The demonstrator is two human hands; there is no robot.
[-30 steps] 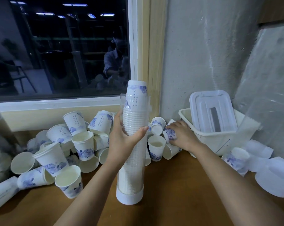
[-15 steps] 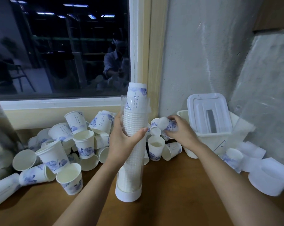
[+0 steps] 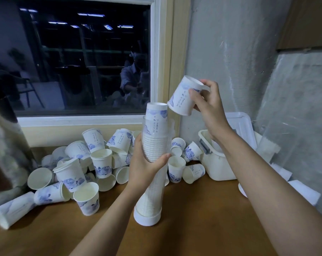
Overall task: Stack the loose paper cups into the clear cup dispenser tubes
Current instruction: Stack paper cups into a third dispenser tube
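A clear dispenser tube (image 3: 152,183) stands upright on a white base on the wooden table (image 3: 202,218), filled with upside-down white cups. The top cup (image 3: 156,115) pokes out above the tube's rim. My left hand (image 3: 145,163) grips the tube at mid height. My right hand (image 3: 208,106) holds one white paper cup with blue print (image 3: 184,98), upside down and tilted, just above and to the right of the tube's top. A pile of loose cups (image 3: 101,159) lies left of and behind the tube.
A white plastic bin (image 3: 217,169) with a lid propped in it stands at the right by the grey wall. White paper pieces (image 3: 304,191) lie beyond it. A dark window sits behind the pile. A shiny metal object (image 3: 5,145) is at the far left.
My right hand picked a cup from the pile near the bin and lifted it up to the tube's top. My left hand stayed on the tube.
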